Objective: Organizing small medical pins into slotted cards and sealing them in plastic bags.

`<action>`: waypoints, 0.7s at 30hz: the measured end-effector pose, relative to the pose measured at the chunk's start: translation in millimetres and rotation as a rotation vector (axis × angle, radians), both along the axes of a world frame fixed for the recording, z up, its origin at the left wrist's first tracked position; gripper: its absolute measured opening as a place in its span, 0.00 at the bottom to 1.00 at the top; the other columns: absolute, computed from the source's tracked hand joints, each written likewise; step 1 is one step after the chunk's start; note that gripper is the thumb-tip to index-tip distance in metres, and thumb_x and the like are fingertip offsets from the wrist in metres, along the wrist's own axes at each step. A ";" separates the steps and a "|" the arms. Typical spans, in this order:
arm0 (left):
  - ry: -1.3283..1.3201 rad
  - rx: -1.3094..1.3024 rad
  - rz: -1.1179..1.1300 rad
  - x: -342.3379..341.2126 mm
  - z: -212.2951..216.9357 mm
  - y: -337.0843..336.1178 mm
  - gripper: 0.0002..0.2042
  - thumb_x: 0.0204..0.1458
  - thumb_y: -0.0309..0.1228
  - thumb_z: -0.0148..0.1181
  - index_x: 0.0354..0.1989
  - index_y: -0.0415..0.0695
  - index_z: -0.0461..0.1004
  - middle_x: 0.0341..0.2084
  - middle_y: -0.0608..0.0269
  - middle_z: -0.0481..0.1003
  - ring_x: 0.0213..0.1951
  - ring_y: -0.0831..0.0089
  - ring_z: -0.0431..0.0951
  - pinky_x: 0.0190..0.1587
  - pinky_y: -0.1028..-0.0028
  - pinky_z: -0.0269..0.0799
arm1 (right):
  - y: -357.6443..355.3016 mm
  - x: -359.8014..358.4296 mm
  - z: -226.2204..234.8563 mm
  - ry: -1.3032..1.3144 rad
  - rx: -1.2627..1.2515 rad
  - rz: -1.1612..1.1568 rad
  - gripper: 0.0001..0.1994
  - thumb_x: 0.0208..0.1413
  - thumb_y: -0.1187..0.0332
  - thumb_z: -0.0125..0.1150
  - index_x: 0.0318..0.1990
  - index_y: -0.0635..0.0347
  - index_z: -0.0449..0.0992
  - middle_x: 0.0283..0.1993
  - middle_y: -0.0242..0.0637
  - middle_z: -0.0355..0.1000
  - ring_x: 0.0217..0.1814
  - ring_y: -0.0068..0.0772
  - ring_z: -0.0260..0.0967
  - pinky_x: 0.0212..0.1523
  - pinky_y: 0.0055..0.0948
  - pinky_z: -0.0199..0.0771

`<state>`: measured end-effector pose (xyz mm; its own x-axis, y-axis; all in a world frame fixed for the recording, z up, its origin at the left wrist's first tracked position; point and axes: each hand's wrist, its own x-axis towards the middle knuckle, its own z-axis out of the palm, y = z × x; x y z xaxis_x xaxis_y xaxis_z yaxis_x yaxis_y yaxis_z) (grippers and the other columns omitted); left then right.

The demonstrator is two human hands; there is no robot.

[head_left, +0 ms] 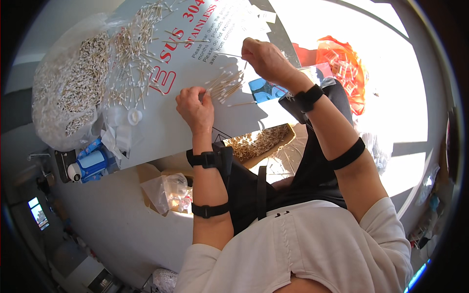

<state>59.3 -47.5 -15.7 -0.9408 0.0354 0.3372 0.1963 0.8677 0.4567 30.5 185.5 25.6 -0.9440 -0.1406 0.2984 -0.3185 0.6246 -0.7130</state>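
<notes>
Small pile of wooden-stick cotton swabs [225, 84] on white board, roughly parallel, fanned slightly, white tips; single swab [215, 52] apart, above pile.

The right hand [264, 58] hides its fingertips, so its grip is unclear. Glare washes out the orange bag [342, 68]; the box [259, 141] below the table [161, 141] is perhaps half hidden.

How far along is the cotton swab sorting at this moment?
Done: a small bundle of swabs lies gathered on the white board. In hand: the left hand touches that bundle, and the right hand pinches a single swab. Left: a loose scatter of swabs and a full clear bag.
</notes>
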 end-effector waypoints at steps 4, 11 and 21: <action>-0.006 0.021 -0.059 -1.9 0.0 -3.3 0.08 0.40 0.27 0.66 0.29 0.48 0.75 0.31 0.64 0.72 0.40 0.57 0.70 0.42 0.58 0.67 | 8.9 53.7 21.6 -0.331 0.023 0.405 0.07 0.53 0.74 0.61 0.29 0.65 0.68 0.25 0.44 0.72 0.31 0.48 0.73 0.31 0.38 0.69; -0.001 0.076 -0.053 -19.3 1.1 3.9 0.10 0.41 0.25 0.66 0.34 0.48 0.77 0.32 0.63 0.73 0.41 0.58 0.71 0.44 0.60 0.68 | 3.0 69.8 -1.1 -0.210 -0.027 0.175 0.04 0.52 0.73 0.60 0.32 0.63 0.73 0.30 0.45 0.73 0.35 0.50 0.73 0.36 0.40 0.73; -0.145 -0.009 -0.199 -39.0 10.4 14.7 0.08 0.42 0.26 0.67 0.32 0.50 0.78 0.33 0.65 0.71 0.45 0.59 0.69 0.46 0.59 0.64 | 10.3 -1.9 -26.0 0.015 0.321 0.092 0.05 0.46 0.79 0.62 0.31 0.58 0.75 0.41 0.36 0.68 0.50 0.39 0.67 0.47 0.36 0.72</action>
<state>20.3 -32.8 -5.3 -0.9537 0.2270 0.1974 0.2962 0.8230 0.4846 28.6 195.9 -0.5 -0.9186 -0.3146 0.2391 -0.3934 0.7846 -0.4792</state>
